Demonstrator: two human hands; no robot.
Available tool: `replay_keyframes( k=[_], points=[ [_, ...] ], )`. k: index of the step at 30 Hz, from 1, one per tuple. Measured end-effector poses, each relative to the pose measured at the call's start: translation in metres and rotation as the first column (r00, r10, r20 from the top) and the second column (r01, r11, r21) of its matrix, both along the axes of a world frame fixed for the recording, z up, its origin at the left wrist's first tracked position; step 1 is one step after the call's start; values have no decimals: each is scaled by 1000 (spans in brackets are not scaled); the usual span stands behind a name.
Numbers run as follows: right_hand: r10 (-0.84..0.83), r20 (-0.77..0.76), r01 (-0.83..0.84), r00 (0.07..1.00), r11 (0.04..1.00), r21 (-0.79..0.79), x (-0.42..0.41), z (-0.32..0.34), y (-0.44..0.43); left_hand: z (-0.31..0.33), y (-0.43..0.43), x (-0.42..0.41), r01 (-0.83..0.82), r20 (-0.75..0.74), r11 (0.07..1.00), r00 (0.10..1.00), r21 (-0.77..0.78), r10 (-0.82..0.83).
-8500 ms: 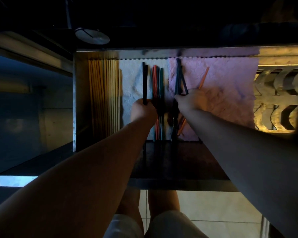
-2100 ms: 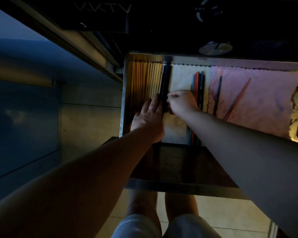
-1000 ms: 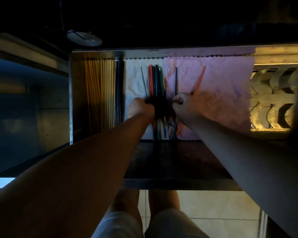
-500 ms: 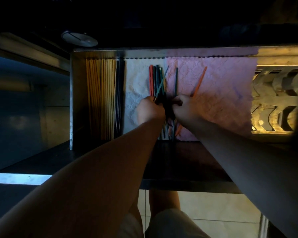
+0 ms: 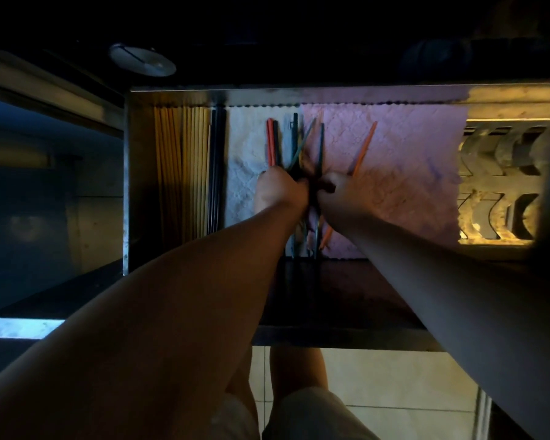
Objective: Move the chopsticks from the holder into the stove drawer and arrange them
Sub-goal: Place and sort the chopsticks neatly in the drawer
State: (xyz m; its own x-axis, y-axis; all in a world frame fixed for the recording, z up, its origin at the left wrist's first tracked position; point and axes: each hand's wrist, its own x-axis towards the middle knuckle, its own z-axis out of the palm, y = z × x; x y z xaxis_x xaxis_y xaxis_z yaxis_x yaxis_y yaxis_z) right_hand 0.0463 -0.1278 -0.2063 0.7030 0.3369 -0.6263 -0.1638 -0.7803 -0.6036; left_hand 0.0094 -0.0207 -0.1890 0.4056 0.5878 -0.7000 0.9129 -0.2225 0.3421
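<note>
left hand (image 5: 280,192) and right hand (image 5: 340,195) both curl round the crossed coloured chopsticks (image 5: 294,144) in the drawer's (image 5: 127,185) middle. risk, i judge: a slack squeeze lets them fan out or ruck the pink liner (image 5: 410,154). an orange chopstick (image 5: 364,147) slants askew at 1 o'clock of the hands; wooden chopsticks (image 5: 181,166) and black chopsticks (image 5: 216,166) lie ranked at 9 o'clock.

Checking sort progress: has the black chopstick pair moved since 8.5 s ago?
Yes. The black pair went left across the white liner and now lies beside the wooden chopsticks.
</note>
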Motion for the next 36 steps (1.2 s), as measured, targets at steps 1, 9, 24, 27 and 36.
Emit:
replay_keyframes(
  k=[1,9,24,27,36],
  points=[
    [7,5,-7,1000,1000,2,0,1,0,1,0,0,-17,0,1000,1000,-12,17],
    [-21,16,21,1000,1000,-6,-5,3,11,13,16,-16,-137,106,982,983,-131,151],
    [54,90,-46,994,995,-88,-26,4,58,24,63,-50,-561,30,672,756,-484,653],
    [61,118,-42,991,987,-156,-26,2,67,23,69,-55,-556,14,706,781,-440,624],
    [106,67,-73,992,921,-383,-18,-14,90,23,66,-62,-547,20,688,776,-478,631]
  ],
)
